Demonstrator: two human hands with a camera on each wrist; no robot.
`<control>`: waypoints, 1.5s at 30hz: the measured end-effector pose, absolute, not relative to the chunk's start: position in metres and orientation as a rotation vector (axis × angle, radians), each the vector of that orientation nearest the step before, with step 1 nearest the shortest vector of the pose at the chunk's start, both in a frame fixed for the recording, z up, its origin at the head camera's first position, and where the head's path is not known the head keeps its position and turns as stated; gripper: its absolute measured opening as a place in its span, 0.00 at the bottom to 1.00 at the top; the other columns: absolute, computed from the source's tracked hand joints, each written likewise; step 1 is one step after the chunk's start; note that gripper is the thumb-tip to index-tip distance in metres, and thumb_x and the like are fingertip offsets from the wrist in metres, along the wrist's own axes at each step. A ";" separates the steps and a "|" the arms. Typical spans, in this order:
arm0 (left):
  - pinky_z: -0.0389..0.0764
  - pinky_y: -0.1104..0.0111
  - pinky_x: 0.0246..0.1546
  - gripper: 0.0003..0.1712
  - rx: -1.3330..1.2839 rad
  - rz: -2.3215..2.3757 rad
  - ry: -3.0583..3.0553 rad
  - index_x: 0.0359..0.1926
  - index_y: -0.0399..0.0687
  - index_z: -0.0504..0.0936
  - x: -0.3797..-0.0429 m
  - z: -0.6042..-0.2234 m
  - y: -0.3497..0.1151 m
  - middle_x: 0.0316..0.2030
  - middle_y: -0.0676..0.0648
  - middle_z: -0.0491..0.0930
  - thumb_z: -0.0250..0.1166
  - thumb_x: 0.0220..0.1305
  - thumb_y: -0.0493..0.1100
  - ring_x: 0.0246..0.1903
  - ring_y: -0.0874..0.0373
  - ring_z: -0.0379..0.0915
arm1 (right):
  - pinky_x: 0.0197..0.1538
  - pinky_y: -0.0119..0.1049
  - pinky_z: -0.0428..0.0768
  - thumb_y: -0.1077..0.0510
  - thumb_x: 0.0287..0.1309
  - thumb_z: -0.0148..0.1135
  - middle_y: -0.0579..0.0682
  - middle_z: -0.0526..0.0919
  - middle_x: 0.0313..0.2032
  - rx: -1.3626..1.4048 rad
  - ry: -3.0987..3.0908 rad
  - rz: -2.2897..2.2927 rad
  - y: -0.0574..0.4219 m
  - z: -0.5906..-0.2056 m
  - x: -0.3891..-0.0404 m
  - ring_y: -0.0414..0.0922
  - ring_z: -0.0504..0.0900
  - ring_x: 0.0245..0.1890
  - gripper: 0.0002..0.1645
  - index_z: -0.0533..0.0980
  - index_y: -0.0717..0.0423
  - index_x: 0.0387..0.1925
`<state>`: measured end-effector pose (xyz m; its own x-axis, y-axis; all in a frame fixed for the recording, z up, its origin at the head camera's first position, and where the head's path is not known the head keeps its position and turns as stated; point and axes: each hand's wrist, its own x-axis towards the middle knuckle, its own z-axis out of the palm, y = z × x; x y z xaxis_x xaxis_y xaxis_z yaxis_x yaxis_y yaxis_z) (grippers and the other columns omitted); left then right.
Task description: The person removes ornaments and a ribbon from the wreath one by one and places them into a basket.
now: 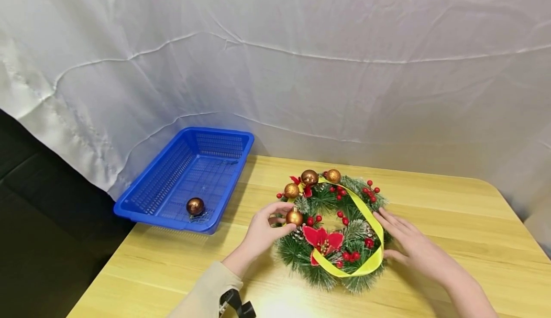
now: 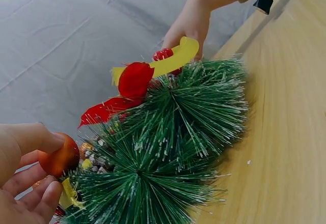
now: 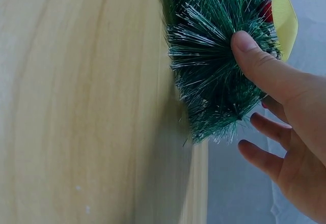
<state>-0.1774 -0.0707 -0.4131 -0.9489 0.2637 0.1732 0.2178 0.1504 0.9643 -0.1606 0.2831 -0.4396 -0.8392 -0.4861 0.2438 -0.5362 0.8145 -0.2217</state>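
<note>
A green wreath (image 1: 318,277) with red berries, a red poinsettia (image 1: 323,241) and a yellow ribbon (image 1: 373,260) lies on the table. At its left side my left hand (image 1: 264,227) holds a copper-coloured bauble (image 1: 294,216) between thumb and fingers; the left wrist view shows the thumb on top of the bauble (image 2: 60,155). Three more baubles, including a shiny brown one (image 1: 309,177), sit along the wreath's upper left. My right hand (image 1: 409,244) touches the right edge with fingers extended, its thumb on the needles (image 3: 209,51) in the right wrist view.
To the left stands a blue plastic basket (image 1: 241,177) with mesh walls; inside it are a brown bauble (image 1: 195,206) and some thin wiry bits. Behind the wooden table (image 1: 452,213) hangs a pale grey cloth (image 1: 301,93). A dark area borders the table's left edge.
</note>
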 end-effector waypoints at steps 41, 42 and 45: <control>0.78 0.70 0.43 0.24 0.454 2.229 2.577 0.48 0.37 0.77 -0.194 -0.385 -0.158 0.44 0.40 0.78 0.70 0.46 0.30 0.43 0.60 0.74 | 0.54 0.58 0.66 0.42 0.45 0.64 0.55 0.56 0.67 0.832 -2.801 0.440 0.285 -0.440 -0.161 0.60 0.62 0.59 0.51 0.54 0.49 0.68; 0.77 0.70 0.43 0.24 0.421 2.234 2.584 0.48 0.35 0.77 -0.193 -0.383 -0.161 0.44 0.39 0.77 0.69 0.46 0.30 0.43 0.60 0.73 | 0.54 0.59 0.66 0.42 0.45 0.64 0.55 0.56 0.67 0.830 -2.805 0.440 0.284 -0.440 -0.161 0.60 0.62 0.59 0.51 0.54 0.49 0.68; 0.77 0.71 0.42 0.24 0.324 2.239 2.598 0.48 0.33 0.76 -0.189 -0.377 -0.169 0.45 0.37 0.77 0.69 0.46 0.28 0.43 0.59 0.73 | 0.54 0.59 0.66 0.42 0.46 0.63 0.54 0.55 0.67 0.820 -2.818 0.445 0.283 -0.439 -0.161 0.60 0.62 0.59 0.50 0.53 0.49 0.68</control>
<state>-0.1890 -0.1689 -0.3769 -0.9369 -0.0558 0.3452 0.3332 0.1572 0.9297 -0.1611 0.2832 -0.4388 -0.8335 -0.4947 0.2461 -0.5465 0.8038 -0.2350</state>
